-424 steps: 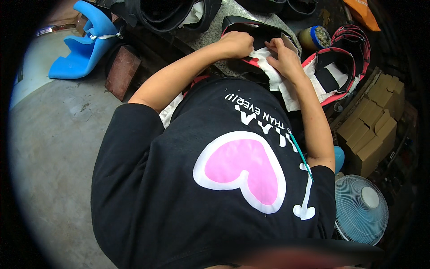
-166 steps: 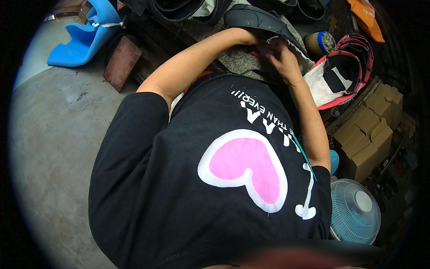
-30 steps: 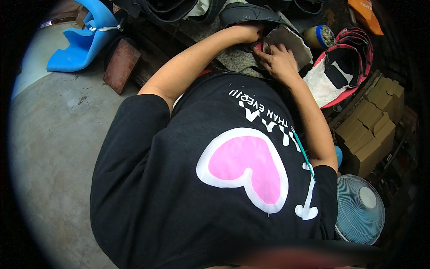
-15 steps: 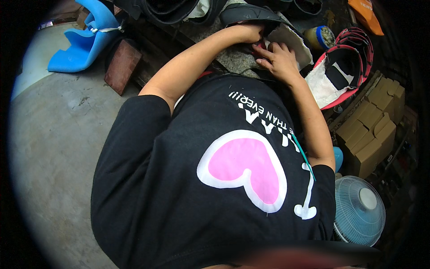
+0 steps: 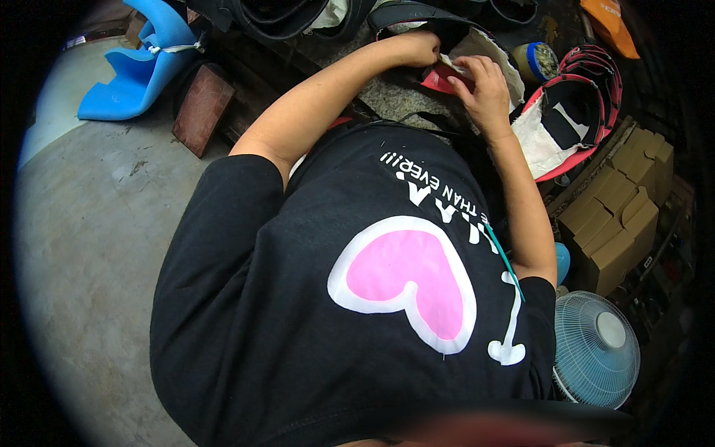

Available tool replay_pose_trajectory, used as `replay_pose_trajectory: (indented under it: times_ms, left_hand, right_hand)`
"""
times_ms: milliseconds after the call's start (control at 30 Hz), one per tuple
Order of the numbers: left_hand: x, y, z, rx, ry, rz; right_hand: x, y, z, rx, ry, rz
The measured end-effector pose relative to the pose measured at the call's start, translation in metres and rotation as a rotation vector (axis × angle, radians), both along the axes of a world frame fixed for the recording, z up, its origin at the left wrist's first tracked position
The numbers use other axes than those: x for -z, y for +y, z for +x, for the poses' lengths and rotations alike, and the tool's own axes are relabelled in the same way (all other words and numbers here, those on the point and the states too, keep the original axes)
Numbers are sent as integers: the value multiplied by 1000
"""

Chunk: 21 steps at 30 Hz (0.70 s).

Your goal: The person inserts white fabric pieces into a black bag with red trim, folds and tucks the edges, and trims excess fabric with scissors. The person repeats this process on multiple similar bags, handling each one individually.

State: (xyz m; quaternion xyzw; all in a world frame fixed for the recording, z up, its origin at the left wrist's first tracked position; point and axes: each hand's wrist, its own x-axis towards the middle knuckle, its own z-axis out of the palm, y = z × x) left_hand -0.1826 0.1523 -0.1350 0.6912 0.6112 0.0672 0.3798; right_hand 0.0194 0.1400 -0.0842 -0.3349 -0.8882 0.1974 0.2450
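Note:
A shoe upper (image 5: 497, 61), black outside with a pale cloth lining and a red flap (image 5: 441, 78), lies beyond my waist between my hands. My left hand (image 5: 418, 49) is closed at its left side, fingertips pinched on the pale edge by the flap. From the right, my right hand (image 5: 485, 93) reaches over the lining, fingers bent on the flap's upper edge and thumb underneath. Part of the upper is hidden behind both hands. Under it is a speckled grey stone slab (image 5: 395, 97).
Nested red-and-black uppers (image 5: 547, 149) sit to the right, beside a blue-rimmed jar (image 5: 535, 62). More black uppers (image 5: 279, 22) lie far left. Cardboard boxes (image 5: 607, 216) and a fan (image 5: 596, 350) stand right. A tied blue foam sheet (image 5: 141, 78) and a brown block (image 5: 203, 110) are left.
My right hand has shifted right and lifted, its fingers curling on the lining edge. The red flap shows more now. My left hand has turned into a tighter grip.

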Motion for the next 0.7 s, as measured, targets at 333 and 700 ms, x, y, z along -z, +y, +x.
replay_pose_trajectory:
  times_ms: [333,700]
  left_hand:
    - [0,-4,0,-24,17,49]
    - [11,-32,-3,88,-130,351]
  right_hand:
    - [19,-3,-10,-15,-67,-20]
    - [38,-6,10,51,-54,-384]
